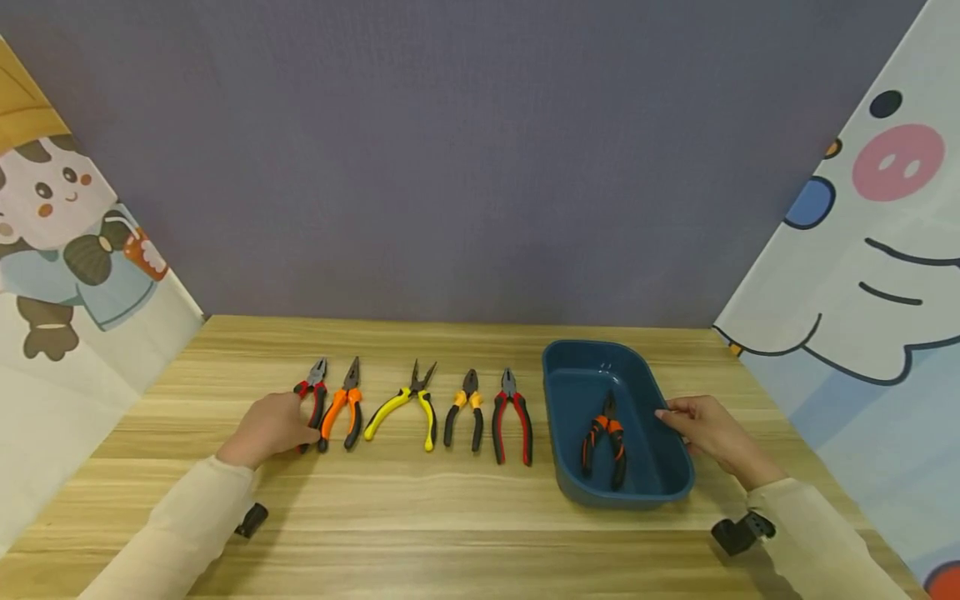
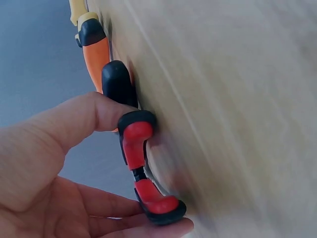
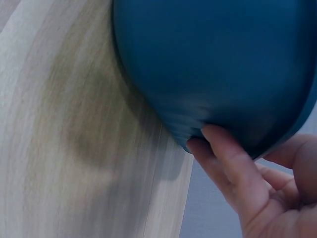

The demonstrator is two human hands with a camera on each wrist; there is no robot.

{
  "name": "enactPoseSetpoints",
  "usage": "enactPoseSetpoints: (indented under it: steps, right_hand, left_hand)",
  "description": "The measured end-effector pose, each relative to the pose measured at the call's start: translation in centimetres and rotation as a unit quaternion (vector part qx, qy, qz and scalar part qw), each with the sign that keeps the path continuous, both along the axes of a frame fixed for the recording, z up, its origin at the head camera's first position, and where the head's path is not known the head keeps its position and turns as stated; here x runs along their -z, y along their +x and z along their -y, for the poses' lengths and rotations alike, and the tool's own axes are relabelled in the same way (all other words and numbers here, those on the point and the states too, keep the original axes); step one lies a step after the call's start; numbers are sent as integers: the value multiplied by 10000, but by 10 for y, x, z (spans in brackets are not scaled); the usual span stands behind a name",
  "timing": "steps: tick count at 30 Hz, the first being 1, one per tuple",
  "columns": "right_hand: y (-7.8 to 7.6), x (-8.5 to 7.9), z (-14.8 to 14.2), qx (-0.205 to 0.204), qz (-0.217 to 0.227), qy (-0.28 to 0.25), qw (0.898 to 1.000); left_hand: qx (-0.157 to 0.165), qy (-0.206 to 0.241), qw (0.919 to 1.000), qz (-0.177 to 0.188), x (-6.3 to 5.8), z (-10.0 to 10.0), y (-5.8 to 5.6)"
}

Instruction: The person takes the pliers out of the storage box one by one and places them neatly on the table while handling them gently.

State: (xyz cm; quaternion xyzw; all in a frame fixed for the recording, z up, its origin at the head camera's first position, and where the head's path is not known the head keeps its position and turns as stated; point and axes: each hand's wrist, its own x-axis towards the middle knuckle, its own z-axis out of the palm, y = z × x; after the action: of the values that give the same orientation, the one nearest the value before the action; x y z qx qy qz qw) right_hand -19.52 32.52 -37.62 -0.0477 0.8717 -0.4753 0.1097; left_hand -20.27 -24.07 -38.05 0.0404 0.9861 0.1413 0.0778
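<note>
At the left end of a row of pliers, my left hand (image 1: 273,427) grips the red-and-black combination pliers (image 1: 315,387) across the handles. The left wrist view shows the thumb on one handle of these pliers (image 2: 137,136) and fingers against the other. Right beside them lie orange-and-black long-nose pliers (image 1: 347,406). My right hand (image 1: 708,429) pinches the right rim of a dark blue plastic bin (image 1: 566,487), thumb on top and fingers against the outer wall (image 3: 208,64). Inside the bin lie black-and-orange pliers (image 1: 606,437).
Yellow long-nose pliers (image 1: 408,400), small yellow-and-black pliers (image 1: 467,408) and larger red-and-black pliers (image 1: 512,417) lie between the left hand and the bin. A grey panel (image 1: 465,167) stands behind the wooden table (image 1: 420,542).
</note>
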Motion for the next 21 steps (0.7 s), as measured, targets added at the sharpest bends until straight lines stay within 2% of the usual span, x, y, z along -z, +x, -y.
enactPoseSetpoints:
  steps: [8, 21]
  right_hand:
    - [0, 0, 0, -18, -108, 47, 9999]
    - [1, 0, 1, 144, -107, 260, 9995]
  left_hand:
    - [45, -17, 10000, -65, 3, 2, -1]
    - [-60, -86, 9998, 143, 3, 6, -1]
